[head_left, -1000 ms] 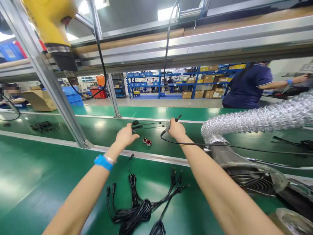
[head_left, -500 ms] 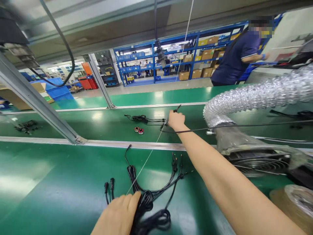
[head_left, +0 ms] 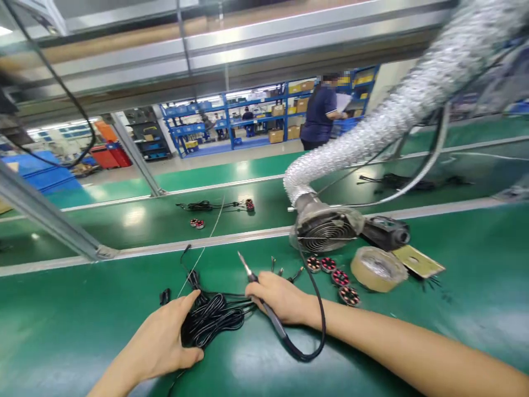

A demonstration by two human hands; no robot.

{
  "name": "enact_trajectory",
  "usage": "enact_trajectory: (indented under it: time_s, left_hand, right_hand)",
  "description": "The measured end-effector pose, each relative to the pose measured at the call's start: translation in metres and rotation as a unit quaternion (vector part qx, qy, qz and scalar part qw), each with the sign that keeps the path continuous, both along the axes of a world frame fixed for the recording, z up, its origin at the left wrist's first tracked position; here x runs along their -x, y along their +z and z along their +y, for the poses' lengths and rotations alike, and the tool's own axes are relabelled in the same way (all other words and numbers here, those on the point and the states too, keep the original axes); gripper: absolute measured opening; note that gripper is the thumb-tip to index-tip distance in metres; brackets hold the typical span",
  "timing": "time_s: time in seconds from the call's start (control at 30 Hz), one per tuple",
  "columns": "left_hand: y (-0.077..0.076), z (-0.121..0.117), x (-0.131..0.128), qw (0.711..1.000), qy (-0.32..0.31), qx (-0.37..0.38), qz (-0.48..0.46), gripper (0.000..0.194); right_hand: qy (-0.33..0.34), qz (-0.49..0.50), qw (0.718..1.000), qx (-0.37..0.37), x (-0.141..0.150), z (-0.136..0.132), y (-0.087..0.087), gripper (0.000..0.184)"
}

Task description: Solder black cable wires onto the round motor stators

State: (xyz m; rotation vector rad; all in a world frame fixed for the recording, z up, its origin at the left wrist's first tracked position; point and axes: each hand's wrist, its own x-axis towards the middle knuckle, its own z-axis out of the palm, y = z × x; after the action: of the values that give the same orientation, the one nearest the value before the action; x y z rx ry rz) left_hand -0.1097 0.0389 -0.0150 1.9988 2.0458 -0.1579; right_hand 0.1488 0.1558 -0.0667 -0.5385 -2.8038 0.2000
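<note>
My right hand point(head_left: 281, 298) grips a soldering iron point(head_left: 276, 321), its metal tip pointing up and left and its black cord looping back over my wrist. Under and beside that hand run the ends of several black cables, with bare tips point(head_left: 295, 274) showing behind it. The coiled cable bundle point(head_left: 217, 320) lies on the green bench. At its left side is my left hand point(head_left: 165, 336), thumb and forefinger spread apart around the bundle's edge; its other fingers are partly hidden. Black connectors point(head_left: 165, 296) lie just beyond that hand.
Several round motor stators point(head_left: 340, 277), a tape roll point(head_left: 378, 270) and a yellowish plate point(head_left: 417, 261) lie on the right. A fan point(head_left: 328, 231) with a silver duct point(head_left: 351, 143) stands behind. A thin pale strand point(head_left: 210, 234) hangs across. A person point(head_left: 320, 113) stands beyond the bench.
My right hand has come back from the far strip to the cables with the iron. A stator now shows beside the far cable. My left hand has spread its fingers; the view has swung right.
</note>
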Motion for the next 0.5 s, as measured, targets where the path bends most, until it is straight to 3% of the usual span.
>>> enact_trajectory:
  time_s: [0.17,0.3,0.43,0.5]
  left_hand:
    - [-0.004,-0.014,-0.02,0.999,-0.025,0.024,-0.008,0.086]
    - [-0.005,-0.023,-0.044,0.998,-0.03,0.054,-0.023,0.078]
    - [0.001,-0.03,-0.053,0.998,0.0,0.032,-0.057,0.088]
    - [0.008,-0.033,-0.057,0.995,0.005,-0.006,-0.095,0.074]
  right_hand:
    - [0.033,0.045,0.997,-0.057,-0.039,-0.036,-0.008,0.023]
    - [0.066,0.073,0.992,-0.074,-0.063,-0.044,-0.004,0.03]
    - [0.105,0.082,0.99,-0.053,-0.077,-0.037,0.019,0.021]
    - [0.118,0.083,0.989,-0.028,-0.082,-0.031,0.04,0.017]
